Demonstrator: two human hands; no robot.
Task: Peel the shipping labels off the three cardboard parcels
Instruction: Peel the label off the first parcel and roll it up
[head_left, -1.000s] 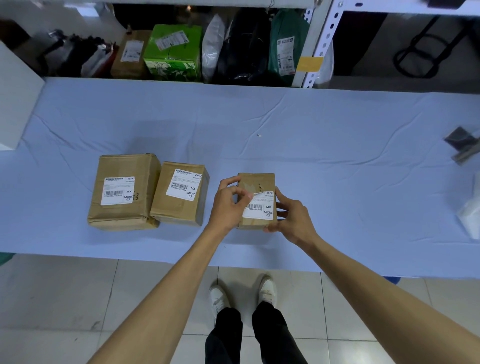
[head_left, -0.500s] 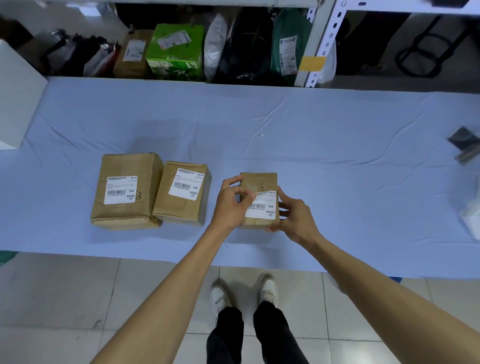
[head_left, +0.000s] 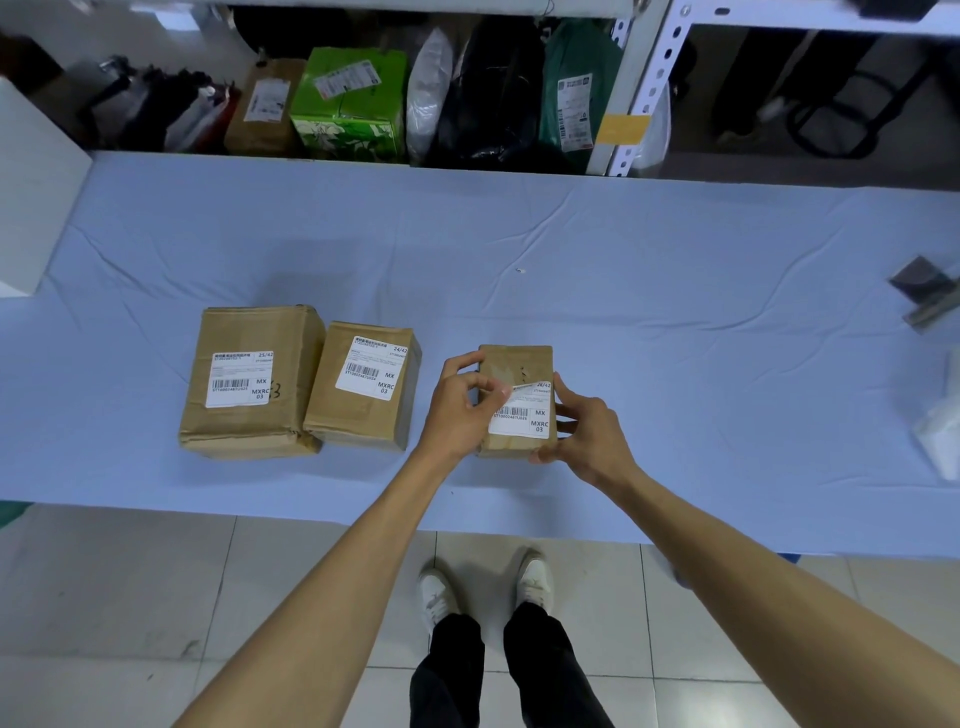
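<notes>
Three brown cardboard parcels lie on the blue-covered table (head_left: 623, 270). The large left parcel (head_left: 249, 415) and the middle parcel (head_left: 363, 410) each carry a flat white label. The small right parcel (head_left: 514, 364) bears a white shipping label (head_left: 524, 415) whose upper left corner is lifted off the cardboard. My left hand (head_left: 462, 410) pinches that lifted corner. My right hand (head_left: 587, 431) grips the small parcel's right side, thumb near its front edge.
Behind the table a shelf holds a green box (head_left: 348, 104), a brown box (head_left: 265, 104) and dark bags. A white block (head_left: 31, 176) stands at the far left. Dark scraps (head_left: 924, 291) and white plastic (head_left: 943, 431) lie at the right edge.
The label's upper left corner has peeled further back from the small parcel under my left hand's pinch. My right hand keeps its hold on the parcel.
</notes>
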